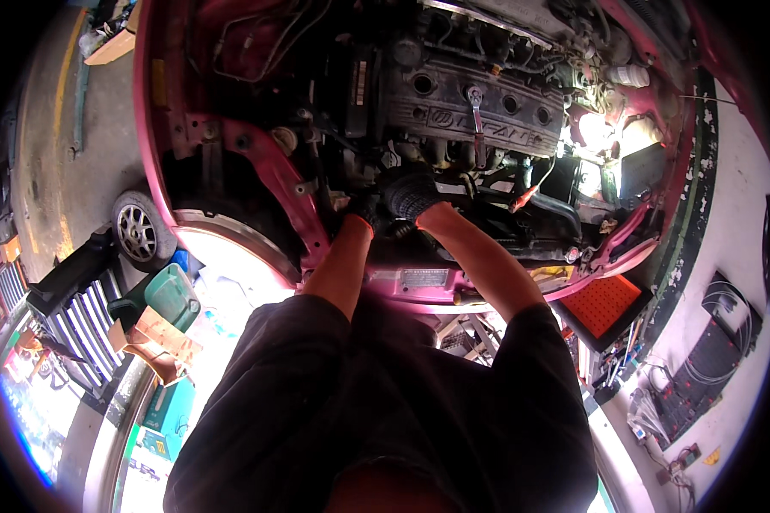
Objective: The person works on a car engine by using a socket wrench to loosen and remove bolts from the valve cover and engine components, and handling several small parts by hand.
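Both my hands, in dark knit gloves with orange cuffs, reach into a car's engine bay in front of the engine. My left hand (364,208) is low beside the pink body frame, its fingers hidden in shadow. Just to its right, my right hand (408,193) is bent down among dark parts, with only the back of the glove showing. What either hand touches cannot be made out. Beyond them lies the grey ribbed valve cover (453,103). A chrome ratchet wrench (476,120) stands on it, its head at one of the round holes and its handle toward me.
A bright work light (595,131) shines at the right of the bay. A screwdriver with an orange handle (524,199) lies near a black hose (560,214). The pink front crossmember (411,286) runs before me. A wheel (143,231), a grille (81,329) and a cardboard box (158,338) are at left.
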Motion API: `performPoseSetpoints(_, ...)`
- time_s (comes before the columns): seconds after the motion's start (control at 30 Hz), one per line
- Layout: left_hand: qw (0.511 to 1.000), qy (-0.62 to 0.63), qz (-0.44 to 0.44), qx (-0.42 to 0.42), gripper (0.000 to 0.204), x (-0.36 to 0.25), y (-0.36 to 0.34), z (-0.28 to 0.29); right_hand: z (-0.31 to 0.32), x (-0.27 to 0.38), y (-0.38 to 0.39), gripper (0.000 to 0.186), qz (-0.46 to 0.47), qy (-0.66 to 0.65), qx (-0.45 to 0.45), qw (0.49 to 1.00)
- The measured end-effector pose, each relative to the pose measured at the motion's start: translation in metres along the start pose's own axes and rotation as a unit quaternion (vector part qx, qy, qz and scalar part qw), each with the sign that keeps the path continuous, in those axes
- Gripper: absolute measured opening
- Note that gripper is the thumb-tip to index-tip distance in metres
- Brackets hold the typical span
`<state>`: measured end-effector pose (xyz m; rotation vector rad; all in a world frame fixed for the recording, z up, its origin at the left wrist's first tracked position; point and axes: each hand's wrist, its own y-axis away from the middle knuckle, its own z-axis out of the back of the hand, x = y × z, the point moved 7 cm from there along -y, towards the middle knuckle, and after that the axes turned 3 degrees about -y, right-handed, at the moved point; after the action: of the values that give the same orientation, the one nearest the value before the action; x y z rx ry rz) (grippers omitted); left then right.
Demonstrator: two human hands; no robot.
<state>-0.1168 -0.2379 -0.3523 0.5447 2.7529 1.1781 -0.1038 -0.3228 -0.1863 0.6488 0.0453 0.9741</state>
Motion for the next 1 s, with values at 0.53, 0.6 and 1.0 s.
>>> performPoseSetpoints(0.53,0.999,0.036,0.002,0.030,0.032,0.000,0.005,-0.015,-0.139,-0.095,0.019,0.022,-0.108,0.017,-0.013,0.994)
performPoseSetpoints(0.6,0.999,0.033,0.013,0.030,0.032,0.003,0.006,-0.016,-0.172,-0.095,0.010,0.023,-0.093,-0.011,0.011,0.996)
performPoseSetpoints(1.0,0.995,0.048,0.084,0.004,0.039,0.026,-0.010,0.022,-0.018,-0.011,0.015,0.029,-0.014,0.066,0.022,0.997)
